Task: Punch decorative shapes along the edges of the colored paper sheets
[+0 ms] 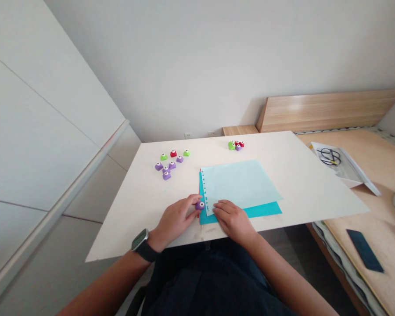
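The left hand [176,221] was curled shut around a purple craft punch [200,205], which sat at the near end of the left edge of a pale blue sheet [240,184], that edge running away from the person. The right hand [232,221] lay open on the sheet's near edge, just beside the punch but not gripping it. A teal sheet [263,211] lay beneath the pale blue sheet.

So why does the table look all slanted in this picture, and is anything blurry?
In the head view, the white tabletop looks slanted and the wall panels lean, as a wide view stretches the edges. The light is soft, with faint shadows, and the left hand looks fairly sharp, not blurred.
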`<state>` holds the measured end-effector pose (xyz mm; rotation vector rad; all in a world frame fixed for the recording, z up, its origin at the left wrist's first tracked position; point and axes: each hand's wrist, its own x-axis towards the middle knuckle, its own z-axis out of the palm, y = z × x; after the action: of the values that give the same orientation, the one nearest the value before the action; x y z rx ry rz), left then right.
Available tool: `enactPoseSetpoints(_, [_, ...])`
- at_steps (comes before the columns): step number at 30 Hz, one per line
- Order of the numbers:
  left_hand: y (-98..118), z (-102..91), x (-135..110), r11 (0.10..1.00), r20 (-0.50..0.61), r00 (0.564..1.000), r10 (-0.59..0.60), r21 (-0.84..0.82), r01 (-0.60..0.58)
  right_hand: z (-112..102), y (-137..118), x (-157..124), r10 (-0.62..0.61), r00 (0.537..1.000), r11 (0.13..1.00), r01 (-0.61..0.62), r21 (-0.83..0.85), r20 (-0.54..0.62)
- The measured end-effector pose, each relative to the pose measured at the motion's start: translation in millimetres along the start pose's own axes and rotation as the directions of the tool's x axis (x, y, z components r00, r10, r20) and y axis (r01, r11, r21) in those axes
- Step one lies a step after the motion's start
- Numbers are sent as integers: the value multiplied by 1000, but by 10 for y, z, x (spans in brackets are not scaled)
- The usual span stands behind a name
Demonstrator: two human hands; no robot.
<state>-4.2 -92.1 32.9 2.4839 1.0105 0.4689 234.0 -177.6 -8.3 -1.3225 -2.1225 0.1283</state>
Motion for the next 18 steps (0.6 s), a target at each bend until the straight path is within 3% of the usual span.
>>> enactPoseSetpoints(3, [-220, -158, -62, 990, -80, 992, -102, 91, 109, 1, -3, -6, 7, 1000, 1000, -7, -6, -13])
enactPoseSetpoints(7, [-614, -342, -180, 936, -226, 948, -226, 220, 276, 8, -4, -11, 13, 1000, 1000, -13, -4, -25])
enactPoseSetpoints(12, [-963, -436, -248, 864, -266, 926, -267, 360, 352, 41, 8, -21, 27, 999, 1000, -27, 0, -39])
enactPoseSetpoints(15, [-988, -471, -226, 847, -320, 908, -269, 370, 382, 68, 18, -24, 45, 997, 999, -45, 2, -68])
enactPoseSetpoints(18, [-798, -472, -180, 869, -407, 893, -192, 354, 347, 74, 29, -13, 103, 988, 994, -99, 35, -118])
